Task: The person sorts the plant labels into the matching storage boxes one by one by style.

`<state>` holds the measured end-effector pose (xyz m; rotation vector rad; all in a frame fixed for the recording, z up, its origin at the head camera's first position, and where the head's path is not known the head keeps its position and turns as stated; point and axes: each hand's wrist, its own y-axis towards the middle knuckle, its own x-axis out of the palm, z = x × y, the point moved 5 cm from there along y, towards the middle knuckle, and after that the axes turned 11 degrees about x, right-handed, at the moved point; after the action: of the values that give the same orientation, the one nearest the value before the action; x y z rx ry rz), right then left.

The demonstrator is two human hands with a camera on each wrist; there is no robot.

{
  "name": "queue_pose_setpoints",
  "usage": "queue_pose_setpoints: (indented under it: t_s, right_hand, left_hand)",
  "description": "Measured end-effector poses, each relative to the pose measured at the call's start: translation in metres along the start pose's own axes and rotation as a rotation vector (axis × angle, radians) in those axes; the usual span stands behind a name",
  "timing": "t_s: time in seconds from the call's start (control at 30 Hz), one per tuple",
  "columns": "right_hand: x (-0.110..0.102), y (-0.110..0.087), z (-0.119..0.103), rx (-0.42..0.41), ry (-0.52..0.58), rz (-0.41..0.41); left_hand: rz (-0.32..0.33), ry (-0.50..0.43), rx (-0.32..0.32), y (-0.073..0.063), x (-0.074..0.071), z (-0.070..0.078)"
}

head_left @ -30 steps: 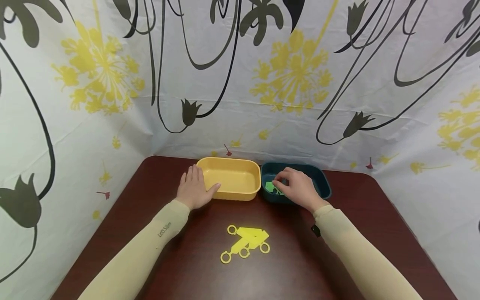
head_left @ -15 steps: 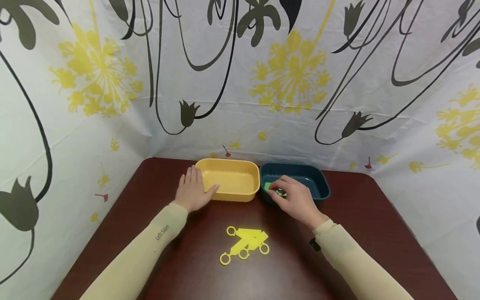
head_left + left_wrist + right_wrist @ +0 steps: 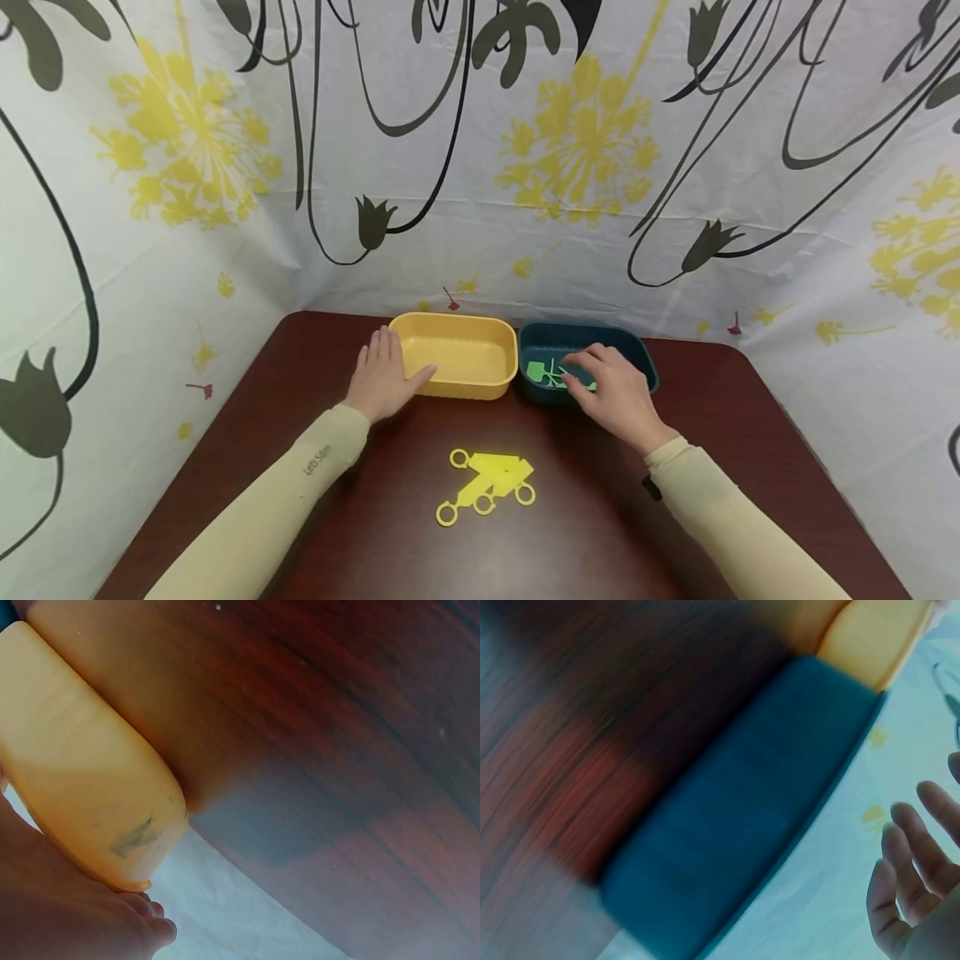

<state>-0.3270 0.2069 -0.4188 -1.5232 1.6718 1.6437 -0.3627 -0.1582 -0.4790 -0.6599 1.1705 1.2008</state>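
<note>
My left hand [image 3: 377,379] lies with straight fingers along the left end of a yellow plastic bin [image 3: 456,390], its thumb at the front rim. In the left wrist view the fingers [image 3: 160,928] show beside the bin's rim. Over the dark teal bin [image 3: 651,367] is my right hand [image 3: 617,392], thumb and index apart, with nothing visible between them. Several thin green pieces [image 3: 536,372] lie inside that bin, left of the hand, which partly hides them. In the right wrist view the fingers [image 3: 904,855] are loosely bent beside the teal bin.
Several flat yellow tags with rings [image 3: 491,479] lie overlapped on the dark reddish-brown table [image 3: 360,533], nearer than the bins. The two bins stand side by side at the table's back edge. A flower-patterned cloth [image 3: 450,167] hangs behind and at both sides.
My right hand has shifted right across the teal bin, and its thumb and index have spread apart. More of the green pieces shows now. The left hand stays at the yellow bin.
</note>
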Motion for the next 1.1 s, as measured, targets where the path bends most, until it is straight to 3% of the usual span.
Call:
queue_pose_setpoints:
  t_s: [0.17,0.5,0.8,1.1]
  right_hand:
    - [0.000,0.003,0.030,0.063,-0.026,-0.007]
    - [0.006,0.005,0.082,0.207,-0.080,-0.152]
    - [0.011,0.007,0.106,0.233,-0.074,-0.220]
    - [0.014,0.001,0.121,0.283,-0.075,-0.276]
  left_hand:
    - [0.000,-0.023,0.003,0.001,0.000,0.000]
    - [-0.003,-0.020,0.020,-0.002,-0.002,-0.001]
    - [0.012,-0.008,0.036,-0.005,-0.010,0.000]
    - [0.036,-0.008,0.077,-0.013,-0.015,0.011]
